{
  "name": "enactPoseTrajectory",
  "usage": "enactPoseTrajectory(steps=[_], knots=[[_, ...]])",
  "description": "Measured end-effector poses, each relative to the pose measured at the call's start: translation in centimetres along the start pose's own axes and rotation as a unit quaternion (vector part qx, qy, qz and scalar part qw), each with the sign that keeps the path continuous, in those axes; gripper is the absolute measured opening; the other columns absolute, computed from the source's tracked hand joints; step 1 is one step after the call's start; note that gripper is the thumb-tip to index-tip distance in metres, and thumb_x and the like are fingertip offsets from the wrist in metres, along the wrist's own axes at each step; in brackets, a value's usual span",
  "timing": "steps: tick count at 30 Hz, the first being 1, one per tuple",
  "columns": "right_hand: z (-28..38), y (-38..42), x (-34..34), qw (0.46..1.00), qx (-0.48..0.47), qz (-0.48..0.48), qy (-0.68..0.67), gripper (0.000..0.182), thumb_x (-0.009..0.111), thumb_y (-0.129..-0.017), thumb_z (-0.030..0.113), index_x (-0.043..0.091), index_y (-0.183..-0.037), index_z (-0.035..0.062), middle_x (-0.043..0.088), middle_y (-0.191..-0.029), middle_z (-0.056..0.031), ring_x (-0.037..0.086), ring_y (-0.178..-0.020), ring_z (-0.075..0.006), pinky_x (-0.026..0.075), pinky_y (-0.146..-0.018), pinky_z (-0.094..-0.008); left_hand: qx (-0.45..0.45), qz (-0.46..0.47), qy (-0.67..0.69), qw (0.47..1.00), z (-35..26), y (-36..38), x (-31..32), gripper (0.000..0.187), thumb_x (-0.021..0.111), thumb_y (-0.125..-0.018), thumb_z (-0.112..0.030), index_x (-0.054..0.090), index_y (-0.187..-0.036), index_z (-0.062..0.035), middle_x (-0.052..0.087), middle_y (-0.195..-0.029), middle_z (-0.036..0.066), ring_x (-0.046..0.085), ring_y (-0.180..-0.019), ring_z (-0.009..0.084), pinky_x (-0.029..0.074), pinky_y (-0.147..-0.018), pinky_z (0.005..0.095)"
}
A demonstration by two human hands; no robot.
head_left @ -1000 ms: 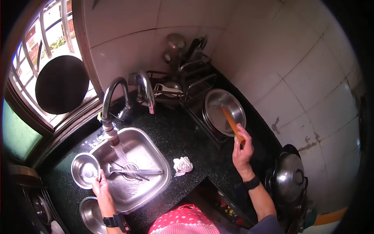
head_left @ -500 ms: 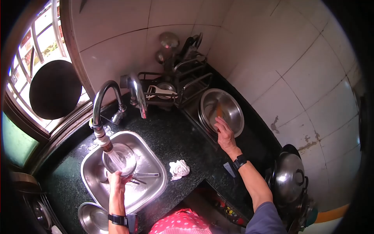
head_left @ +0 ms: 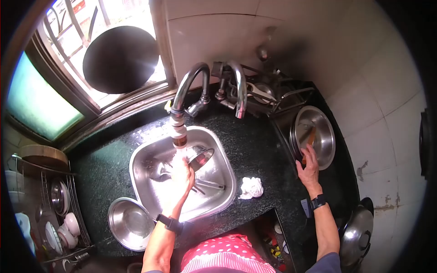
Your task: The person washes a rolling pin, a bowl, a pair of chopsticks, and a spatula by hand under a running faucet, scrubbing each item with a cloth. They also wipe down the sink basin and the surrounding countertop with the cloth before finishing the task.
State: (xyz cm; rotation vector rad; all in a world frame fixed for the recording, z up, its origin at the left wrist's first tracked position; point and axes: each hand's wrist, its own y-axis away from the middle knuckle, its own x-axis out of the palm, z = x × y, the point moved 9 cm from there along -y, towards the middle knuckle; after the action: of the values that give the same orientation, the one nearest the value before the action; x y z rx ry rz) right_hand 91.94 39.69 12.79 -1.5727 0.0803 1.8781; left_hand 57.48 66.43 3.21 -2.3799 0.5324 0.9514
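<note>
My left hand (head_left: 183,176) grips a shiny metal bowl (head_left: 200,159), tilted under the stream from the faucet (head_left: 180,136) above the steel sink (head_left: 229,170). Beneath it in the sink lies metal cutlery (head_left: 209,184). Over on the right, my right hand (head_left: 309,169) is at the near edge of a stacked steel basin (head_left: 326,143). An orange-brown utensil (head_left: 311,136) runs from inside this basin down between my thumb and fingers; its lower end is partly hidden.
A steel bowl (head_left: 132,224) sits left of the sink, and a crumpled white cloth (head_left: 251,188) to its right. Behind are a second faucet (head_left: 240,91) and a wire rack (head_left: 291,96). A dish rack (head_left: 75,209) stands far left, a lidded pot (head_left: 355,241) at lower right.
The view has shifted, so the scene sits farther right and the left dish rack shows more. The bowl in my left hand has tipped onto its side. My right thumb now shows beside the orange-brown utensil.
</note>
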Motion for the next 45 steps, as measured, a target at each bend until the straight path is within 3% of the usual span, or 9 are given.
enactPoseTrajectory(steps=[5,10,16,23,26,29,35,40,45], knots=[[0.1,0.0,-0.3,1.0,0.02,0.015,-0.015,0.056,0.072,-0.069,0.001,0.051,-0.121,0.0051,0.041,-0.136,-0.0168,0.04,-0.127,-0.036,0.037,-0.104,-0.0406,-0.228,0.04,0.158,0.96,4.7,0.3,2.1,0.045,0.05,-0.091,-0.017,0.039,-0.128,0.0058,0.055,-0.11,0.027,0.06,-0.095,0.0434,0.057,-0.064,0.0468],[0.6,0.2,-0.4,0.999,0.027,0.02,-0.013,0.059,0.072,-0.069,0.001,0.05,-0.123,0.0046,0.04,-0.137,-0.0176,0.041,-0.126,-0.0363,0.038,-0.104,-0.0408,-0.549,0.102,0.56,0.612,7.3,6.4,6.0,0.06,0.056,-0.09,-0.022,0.027,-0.142,-0.0116,0.044,-0.132,0.02,0.054,-0.112,0.039,0.056,-0.073,0.0588],[-0.6,0.9,0.1,0.999,0.036,0.005,-0.015,0.055,0.07,-0.071,0.001,0.05,-0.122,0.0038,0.04,-0.138,-0.0183,0.042,-0.125,-0.0368,0.04,-0.103,-0.0401,-0.595,0.078,0.641,0.479,7.0,10.5,6.6,0.058,0.043,-0.089,-0.003,0.023,-0.142,-0.011,0.035,-0.139,0.022,0.05,-0.116,0.0447,0.051,-0.084,0.0622],[-1.6,1.1,0.4,0.999,0.033,0.002,-0.037,0.04,0.063,-0.078,-0.001,0.054,-0.117,0.0009,0.038,-0.139,-0.0199,0.042,-0.126,-0.0368,0.039,-0.102,-0.0402,-0.607,0.057,0.568,0.553,6.7,10.7,4.5,0.058,0.035,-0.082,0.009,0.026,-0.138,-0.0015,0.04,-0.134,0.024,0.044,-0.122,0.0436,0.046,-0.094,0.059],[-2.0,1.2,0.5,0.999,0.019,0.01,-0.037,0.036,0.06,-0.08,-0.003,0.054,-0.115,-0.0005,0.038,-0.14,-0.0198,0.042,-0.127,-0.0365,0.039,-0.102,-0.04,-0.296,-0.011,0.253,0.921,8.0,6.1,3.5,0.066,0.037,-0.068,0.015,0.035,-0.132,0.0028,0.049,-0.127,0.026,0.045,-0.126,0.0334,0.033,-0.107,0.0358],[-1.4,1.2,0.5,0.999,0.02,0.016,-0.027,0.034,0.058,-0.081,-0.004,0.054,-0.115,-0.0012,0.038,-0.14,-0.0192,0.042,-0.127,-0.0361,0.039,-0.102,-0.0399,-0.193,-0.03,0.124,0.973,3.0,1.9,-0.1,0.052,0.037,-0.073,0.012,0.042,-0.124,0.0036,0.054,-0.109,0.025,0.054,-0.104,0.0381,0.041,-0.095,0.0423],[-4.1,1.7,1.3,0.999,-0.031,-0.009,0.033,0.035,0.053,-0.085,-0.005,0.053,-0.119,-0.0013,0.044,-0.137,-0.0154,0.044,-0.125,-0.032,0.04,-0.1,-0.0373,-0.149,-0.091,0.217,0.96,0.5,-1.5,-0.5,0.03,0.034,-0.098,-0.024,0.051,-0.109,-0.0024,0.054,-0.098,0.019,0.052,-0.091,0.0367,0.041,-0.079,0.0437],[-5.5,2.0,1.1,0.999,-0.002,-0.012,-0.043,0.033,0.053,-0.086,-0.006,0.053,-0.118,-0.0024,0.046,-0.135,-0.0164,0.045,-0.124,-0.0324,0.04,-0.101,-0.0377,-0.25,-0.118,0.155,0.949,4.5,-1.0,0.4,0.065,0.049,-0.072,0.012,0.036,-0.133,-0.0044,0.046,-0.123,0.026,0.047,-0.115,0.0405,0.041,-0.098,0.0423],[-7.1,2.1,1.1,0.997,-0.05,-0.042,-0.029,0.028,0.052,-0.09,-0.002,0.052,-0.118,-0.003,0.048,-0.133,-0.0159,0.049,-0.12,-0.0308,0.044,-0.098,-0.0372,-0.568,-0.146,0.487,0.647,6.5,4.1,2.0,0.057,0.057,-0.077,0.003,0.037,-0.13,-0.0008,0.05,-0.119,0.021,0.056,-0.107,0.0282,0.049,-0.094,0.0504]])
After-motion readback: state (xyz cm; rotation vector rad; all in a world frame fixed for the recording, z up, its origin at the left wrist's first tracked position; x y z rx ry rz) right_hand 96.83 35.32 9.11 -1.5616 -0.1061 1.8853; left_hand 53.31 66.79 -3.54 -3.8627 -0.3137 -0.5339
